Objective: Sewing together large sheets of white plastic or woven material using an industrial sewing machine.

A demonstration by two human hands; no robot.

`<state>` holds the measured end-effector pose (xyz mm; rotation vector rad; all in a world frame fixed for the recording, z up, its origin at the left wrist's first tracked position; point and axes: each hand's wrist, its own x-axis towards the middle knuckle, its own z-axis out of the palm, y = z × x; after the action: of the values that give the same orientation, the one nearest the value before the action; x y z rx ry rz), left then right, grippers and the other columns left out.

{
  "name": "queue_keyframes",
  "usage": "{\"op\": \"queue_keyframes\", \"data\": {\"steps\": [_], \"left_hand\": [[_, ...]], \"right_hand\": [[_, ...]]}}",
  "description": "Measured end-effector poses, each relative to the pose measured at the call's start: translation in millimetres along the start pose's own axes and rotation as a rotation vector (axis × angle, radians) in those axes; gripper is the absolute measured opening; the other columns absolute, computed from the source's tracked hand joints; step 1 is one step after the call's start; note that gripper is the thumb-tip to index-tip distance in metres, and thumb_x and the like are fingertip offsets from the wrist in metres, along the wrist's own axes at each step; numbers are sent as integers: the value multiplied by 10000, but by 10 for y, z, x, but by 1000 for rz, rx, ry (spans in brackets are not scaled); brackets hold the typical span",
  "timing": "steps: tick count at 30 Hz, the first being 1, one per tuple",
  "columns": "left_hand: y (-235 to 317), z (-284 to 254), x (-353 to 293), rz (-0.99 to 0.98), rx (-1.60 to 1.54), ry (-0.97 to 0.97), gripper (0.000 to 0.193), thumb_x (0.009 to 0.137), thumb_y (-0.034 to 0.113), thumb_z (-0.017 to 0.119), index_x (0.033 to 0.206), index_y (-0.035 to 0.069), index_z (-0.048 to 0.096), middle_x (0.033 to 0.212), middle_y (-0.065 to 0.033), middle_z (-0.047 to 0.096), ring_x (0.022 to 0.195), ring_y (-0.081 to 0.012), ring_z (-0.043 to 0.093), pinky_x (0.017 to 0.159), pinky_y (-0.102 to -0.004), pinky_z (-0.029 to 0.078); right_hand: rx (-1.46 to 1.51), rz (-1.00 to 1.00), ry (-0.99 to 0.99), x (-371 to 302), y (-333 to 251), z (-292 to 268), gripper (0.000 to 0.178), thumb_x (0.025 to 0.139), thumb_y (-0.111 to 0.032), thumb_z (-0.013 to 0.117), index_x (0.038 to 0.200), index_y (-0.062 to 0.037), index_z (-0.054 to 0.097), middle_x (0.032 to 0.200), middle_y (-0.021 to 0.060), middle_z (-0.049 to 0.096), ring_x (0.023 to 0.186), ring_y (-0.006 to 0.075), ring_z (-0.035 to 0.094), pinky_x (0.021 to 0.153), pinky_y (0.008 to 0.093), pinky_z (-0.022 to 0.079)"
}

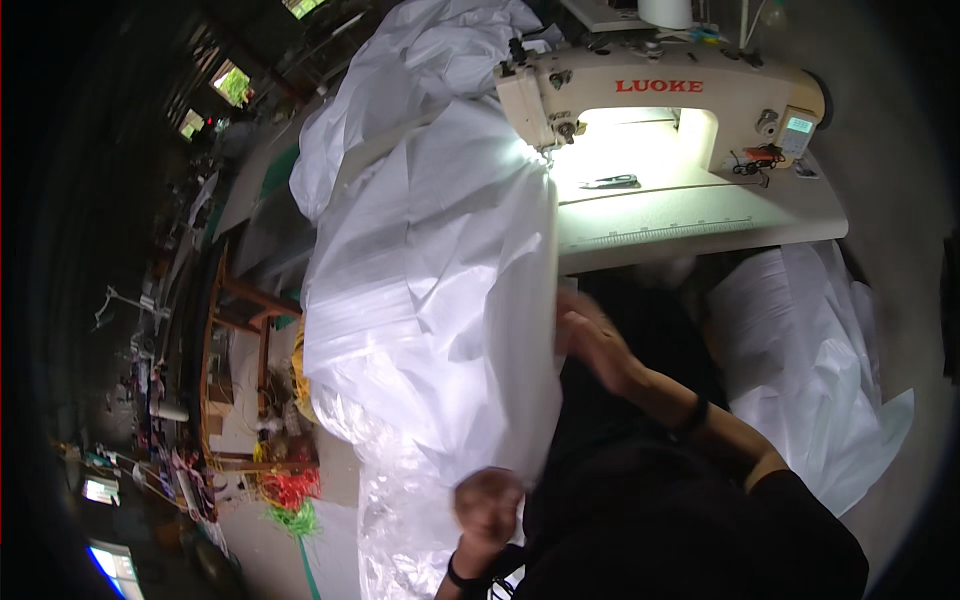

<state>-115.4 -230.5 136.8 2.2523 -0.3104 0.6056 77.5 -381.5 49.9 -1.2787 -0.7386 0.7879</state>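
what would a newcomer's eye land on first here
The big white sheet fills the middle, stretching down from the lit sewing machine at upper right. Along the sheet's right side are two blurred hands, the right hand higher and the left hand lower. A red tangle stands out at lower left.

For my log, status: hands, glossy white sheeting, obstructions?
Left hand low over sheeting, right hand near its right edge; grips unclear. Sheeting reaches beige sewing machine. No obstruction evident.

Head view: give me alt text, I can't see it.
White sheeting extends from a lit sewing machine; the left hand is over the sheeting's lower part, the right hand by its right edge, both blurred.
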Motion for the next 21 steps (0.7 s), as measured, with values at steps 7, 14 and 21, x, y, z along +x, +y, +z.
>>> {"op": "queue_keyframes", "data": {"steps": [7,14,21], "left_hand": [[-5,40,504,237,-219,-621,301,735,3,647,1035,11,625,737,-101,583,628,-274,617,525,-354,493],[-104,7,629,-17,-129,-835,273,926,167,617,1184,81,589,816,-104,624,701,-263,620,614,-332,503],[-341,247,990,124,-71,-569,251,780,12,636,1026,56,612,710,-92,581,603,-260,620,525,-353,495]], "right_hand": [[270,128,718,450,-81,-852,531,1014,-298,456,1386,76,390,1033,175,689,1024,344,646,866,436,526],[-1551,363,524,830,-209,-975,548,885,-122,531,1392,55,426,682,76,668,593,262,662,491,399,492],[-1824,492,417,1153,-315,-1071,586,843,-102,565,1398,33,436,625,-32,623,507,147,608,407,315,419]]}}
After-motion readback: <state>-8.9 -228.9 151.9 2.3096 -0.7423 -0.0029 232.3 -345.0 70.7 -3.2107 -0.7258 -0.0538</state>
